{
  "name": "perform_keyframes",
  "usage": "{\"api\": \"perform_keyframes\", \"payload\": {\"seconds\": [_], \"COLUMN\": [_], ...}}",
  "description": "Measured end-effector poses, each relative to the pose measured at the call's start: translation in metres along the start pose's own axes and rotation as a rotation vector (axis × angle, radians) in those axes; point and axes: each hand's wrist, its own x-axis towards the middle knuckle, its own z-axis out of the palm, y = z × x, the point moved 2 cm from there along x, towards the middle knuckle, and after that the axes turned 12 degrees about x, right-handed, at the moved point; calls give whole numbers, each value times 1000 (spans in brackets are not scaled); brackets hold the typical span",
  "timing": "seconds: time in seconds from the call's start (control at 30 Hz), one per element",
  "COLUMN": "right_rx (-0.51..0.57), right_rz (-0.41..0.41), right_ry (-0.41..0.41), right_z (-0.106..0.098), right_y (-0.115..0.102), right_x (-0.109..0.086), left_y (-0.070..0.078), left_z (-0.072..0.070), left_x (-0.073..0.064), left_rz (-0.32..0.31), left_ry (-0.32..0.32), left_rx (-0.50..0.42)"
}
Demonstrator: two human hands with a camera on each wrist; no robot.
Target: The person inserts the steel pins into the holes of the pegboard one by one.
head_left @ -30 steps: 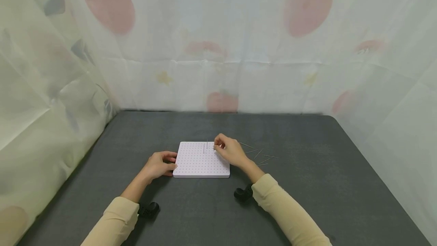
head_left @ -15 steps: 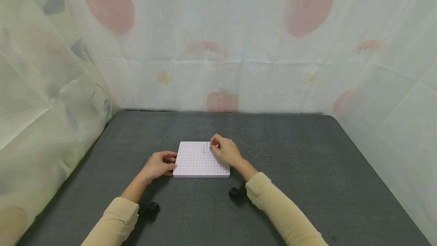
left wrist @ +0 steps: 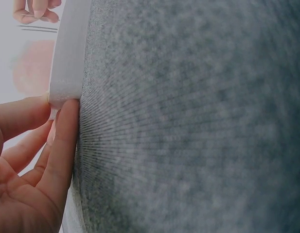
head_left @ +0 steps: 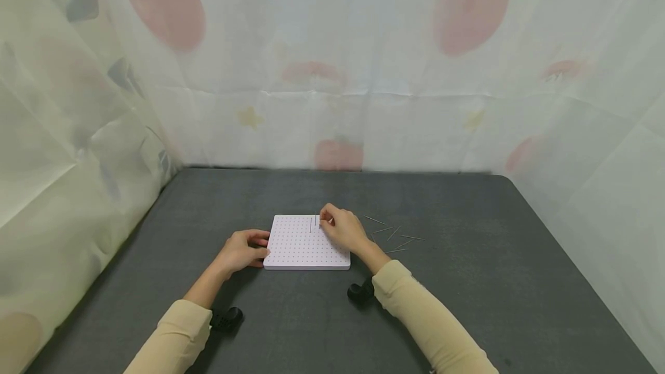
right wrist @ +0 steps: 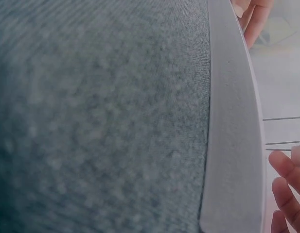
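A white board dotted with rows of small holes lies flat on the dark table. At its left edge my left hand holds it between thumb and fingers; the left wrist view shows the thumb at the top edge and a finger low against the side. Over the board's back right part, my right hand pinches a thin metal pin between thumb and forefinger, its end at the board's surface. Just left of these fingertips, two similar pins, one nearer and one farther back, stand upright in the board.
Several thin pins lie scattered on the table right of the board. Each wrist carries a black camera, the left and the right. A patterned curtain hangs behind the table.
My right hand has shifted slightly left with its pin, toward the two standing pins, and has stayed there for the last half second. My left hand and the board have not moved.
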Motion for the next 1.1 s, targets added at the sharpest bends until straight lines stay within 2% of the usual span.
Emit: {"api": "perform_keyframes", "payload": {"seconds": [0.23,0.63,1.1], "right_rx": [-49,-61,-40], "right_rz": [-18,-2,-39], "right_ry": [-22,-55,-71], "right_z": [1,1,-24], "right_y": [-1,-1,5], "right_x": [1,3,-9], "left_y": [-1,-1,-2], "left_z": [0,0,0], "left_x": [0,1,2], "left_rz": [2,8,7], "left_ry": [0,4,-4], "left_rx": [6,6,3]}}
